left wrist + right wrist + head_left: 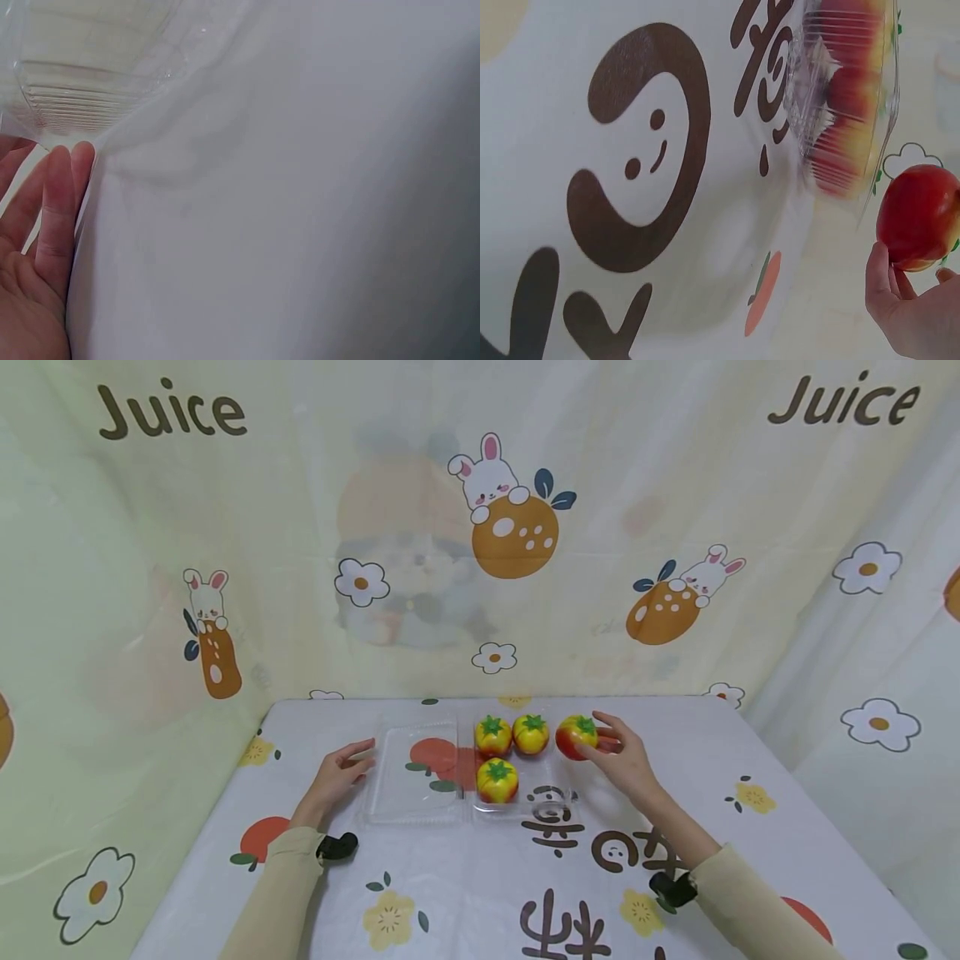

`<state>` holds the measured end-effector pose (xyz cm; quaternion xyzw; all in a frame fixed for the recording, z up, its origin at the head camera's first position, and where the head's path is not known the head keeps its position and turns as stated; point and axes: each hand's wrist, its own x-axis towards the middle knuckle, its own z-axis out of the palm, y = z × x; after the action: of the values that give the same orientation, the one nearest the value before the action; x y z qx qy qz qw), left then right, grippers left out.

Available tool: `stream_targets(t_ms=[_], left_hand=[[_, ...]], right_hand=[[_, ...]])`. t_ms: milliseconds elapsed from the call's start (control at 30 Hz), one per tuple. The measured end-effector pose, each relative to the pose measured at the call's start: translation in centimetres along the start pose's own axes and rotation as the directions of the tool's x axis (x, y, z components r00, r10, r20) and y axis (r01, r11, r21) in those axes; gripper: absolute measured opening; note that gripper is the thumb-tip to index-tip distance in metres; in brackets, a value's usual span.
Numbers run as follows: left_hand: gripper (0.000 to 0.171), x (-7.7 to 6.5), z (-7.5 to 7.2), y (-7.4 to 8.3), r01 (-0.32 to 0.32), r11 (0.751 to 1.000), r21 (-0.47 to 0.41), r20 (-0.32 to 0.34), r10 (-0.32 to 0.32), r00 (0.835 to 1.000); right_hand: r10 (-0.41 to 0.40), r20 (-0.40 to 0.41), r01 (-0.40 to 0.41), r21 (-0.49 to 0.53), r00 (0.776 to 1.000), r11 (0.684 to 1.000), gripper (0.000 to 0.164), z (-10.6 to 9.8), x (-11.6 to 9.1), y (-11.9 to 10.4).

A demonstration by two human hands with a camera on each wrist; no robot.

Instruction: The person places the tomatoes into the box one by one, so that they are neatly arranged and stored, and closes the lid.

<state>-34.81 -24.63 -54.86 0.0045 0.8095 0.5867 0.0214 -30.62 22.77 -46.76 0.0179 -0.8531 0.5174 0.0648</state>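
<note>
Red-yellow fruit (572, 742), one: in the curled grip of the right hand (627, 766), beside the clear box (536, 772), not yet inside. Further fruits (497, 781), three: boxed. Lid (397, 781): laid back, unclosed. Left hand (336, 782): loose beside it, nothing held.

A pale curtain (315, 510) printed with rabbits (491, 485) hangs behind a white, flower-patterned tablecloth (465, 877).

Right hand (628, 766) holding 1 fruit (573, 740), 3 others (497, 783) in clear box (538, 774)
</note>
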Motion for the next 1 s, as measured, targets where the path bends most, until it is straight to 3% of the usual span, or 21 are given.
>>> stream_targets(t_ms=[1000], left_hand=[[0.045, 0.0, -0.1, 0.0, -0.003, 1.000, -0.002, -0.002, 0.003, 1.000]], right_hand=[[-0.050, 0.038, 0.051, -0.022, 0.998, 0.998, 0.058, 3.3, -0.7, 0.2]])
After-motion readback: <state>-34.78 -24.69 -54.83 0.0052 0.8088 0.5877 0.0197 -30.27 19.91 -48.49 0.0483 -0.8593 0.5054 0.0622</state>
